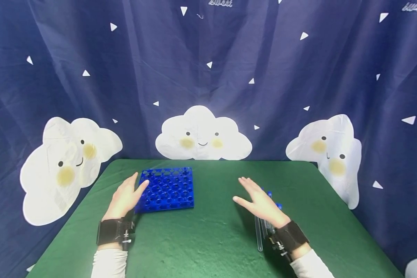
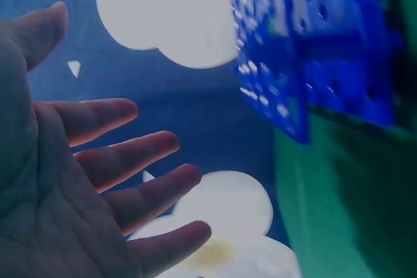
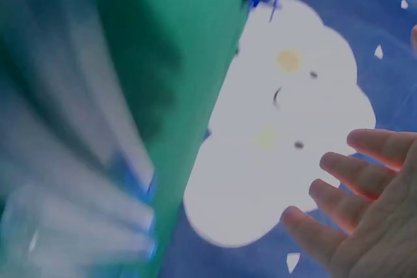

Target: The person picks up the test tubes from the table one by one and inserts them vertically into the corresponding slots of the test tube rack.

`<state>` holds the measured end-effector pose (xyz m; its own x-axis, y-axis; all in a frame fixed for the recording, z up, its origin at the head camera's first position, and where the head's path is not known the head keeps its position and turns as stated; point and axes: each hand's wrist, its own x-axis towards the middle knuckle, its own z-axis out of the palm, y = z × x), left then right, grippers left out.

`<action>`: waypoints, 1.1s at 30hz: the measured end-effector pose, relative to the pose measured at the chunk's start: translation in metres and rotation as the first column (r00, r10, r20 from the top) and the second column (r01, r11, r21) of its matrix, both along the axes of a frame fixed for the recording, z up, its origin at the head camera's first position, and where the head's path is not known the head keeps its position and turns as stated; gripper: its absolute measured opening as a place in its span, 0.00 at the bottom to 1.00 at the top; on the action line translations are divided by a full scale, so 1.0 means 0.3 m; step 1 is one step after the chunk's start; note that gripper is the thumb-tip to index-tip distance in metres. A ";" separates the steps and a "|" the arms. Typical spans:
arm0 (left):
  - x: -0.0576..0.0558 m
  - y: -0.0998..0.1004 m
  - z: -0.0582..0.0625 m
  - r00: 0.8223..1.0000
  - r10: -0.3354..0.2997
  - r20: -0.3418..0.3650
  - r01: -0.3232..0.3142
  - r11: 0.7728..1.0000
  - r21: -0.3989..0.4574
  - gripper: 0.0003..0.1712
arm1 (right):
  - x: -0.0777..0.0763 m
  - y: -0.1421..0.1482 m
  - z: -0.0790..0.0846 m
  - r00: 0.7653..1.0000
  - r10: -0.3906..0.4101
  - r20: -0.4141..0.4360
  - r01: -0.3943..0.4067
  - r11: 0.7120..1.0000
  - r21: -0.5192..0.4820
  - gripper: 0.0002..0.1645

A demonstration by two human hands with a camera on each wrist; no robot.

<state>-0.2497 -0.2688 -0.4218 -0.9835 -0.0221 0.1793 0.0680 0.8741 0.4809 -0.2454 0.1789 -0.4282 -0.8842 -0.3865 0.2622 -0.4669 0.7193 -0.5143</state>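
Observation:
A blue test tube rack (image 1: 168,189) with rows of round holes stands on the left half of the green table. My left hand (image 1: 125,196) is at the rack's left side, fingers extended and thumb apart, overlapping its edge in the head view; the left wrist view shows the palm (image 2: 58,187) with nothing in it. On the right, my right hand (image 1: 262,202) hovers over several clear test tubes (image 1: 258,233) with blue caps (image 1: 279,206), partly hiding them. Its fingers (image 3: 348,177) are straight and hold nothing. Up close, the tubes (image 3: 71,161) look blurred in the right wrist view.
The green table (image 1: 215,239) runs back to a dark blue curtain (image 1: 201,69) printed with white clouds and triangles. A dark band with a small camera mount sits on each wrist (image 1: 112,231).

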 end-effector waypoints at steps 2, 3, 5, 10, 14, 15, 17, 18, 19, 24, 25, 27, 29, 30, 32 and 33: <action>-0.001 -0.025 -0.016 1.000 0.008 0.028 -0.009 1.000 0.025 0.48 | -0.004 -0.046 0.005 0.998 0.019 0.060 -0.017 0.999 -0.045 0.43; -0.002 -0.037 -0.024 0.999 0.012 0.042 -0.014 0.999 0.029 0.48 | -0.006 -0.070 0.006 0.996 0.025 0.083 -0.020 0.998 -0.061 0.41; -0.004 -0.058 -0.040 0.998 0.016 0.058 -0.018 0.999 0.032 0.47 | -0.011 -0.117 0.007 0.992 0.043 0.120 -0.032 0.995 -0.092 0.38; -0.009 -0.097 -0.077 0.997 0.023 0.072 -0.024 1.000 0.010 0.42 | -0.034 -0.230 -0.015 0.984 0.101 0.147 -0.083 0.989 -0.123 0.33; -0.011 -0.104 -0.099 0.996 0.031 0.079 -0.032 0.999 0.015 0.36 | -0.061 -0.308 -0.052 0.964 0.162 0.211 -0.122 0.974 -0.189 0.28; -0.012 -0.103 -0.102 0.997 0.029 0.077 -0.031 0.999 0.019 0.34 | -0.066 -0.326 -0.059 0.957 0.169 0.237 -0.118 0.970 -0.212 0.28; -0.016 -0.099 -0.107 0.997 0.024 0.073 -0.027 0.999 0.031 0.30 | -0.075 -0.359 -0.075 0.938 0.178 0.297 -0.096 0.958 -0.271 0.26; -0.018 -0.097 -0.110 0.998 0.020 0.066 -0.022 0.999 0.035 0.28 | -0.078 -0.374 -0.081 0.927 0.184 0.328 -0.081 0.949 -0.304 0.26; -0.021 -0.096 -0.113 0.998 0.013 0.055 -0.015 0.999 0.038 0.25 | -0.080 -0.389 -0.088 0.914 0.187 0.359 -0.060 0.940 -0.336 0.25; -0.031 -0.095 -0.131 1.000 -0.006 0.024 0.005 0.999 0.052 0.20 | -0.086 -0.447 -0.120 0.871 0.196 0.451 0.021 0.902 -0.432 0.21; -0.033 -0.095 -0.134 1.000 -0.007 0.022 0.006 0.999 0.053 0.19 | -0.085 -0.455 -0.124 0.867 0.193 0.459 0.031 0.899 -0.436 0.21; -0.035 -0.095 -0.135 1.000 -0.009 0.020 0.008 0.998 0.060 0.19 | -0.083 -0.470 -0.128 0.862 0.187 0.471 0.048 0.895 -0.444 0.20; -0.038 -0.096 -0.136 1.000 -0.011 0.022 0.009 0.997 0.072 0.18 | -0.080 -0.482 -0.131 0.859 0.179 0.480 0.065 0.892 -0.448 0.21; -0.039 -0.096 -0.136 1.000 -0.012 0.024 0.010 0.997 0.079 0.18 | -0.080 -0.488 -0.133 0.858 0.174 0.483 0.073 0.890 -0.450 0.21; -0.039 -0.096 -0.137 0.999 -0.008 0.035 0.005 0.995 0.097 0.18 | -0.079 -0.499 -0.137 0.859 0.165 0.484 0.087 0.885 -0.457 0.21; -0.038 -0.096 -0.138 0.999 -0.004 0.042 0.000 0.994 0.105 0.18 | -0.079 -0.504 -0.138 0.860 0.159 0.484 0.095 0.883 -0.459 0.20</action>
<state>-0.2611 -0.2975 -0.4632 -0.9903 -0.0365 0.1343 0.0474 0.8186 0.5724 -0.2692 0.0277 -0.4697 -0.9290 -0.3660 -0.0553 -0.0757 0.3341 -0.9395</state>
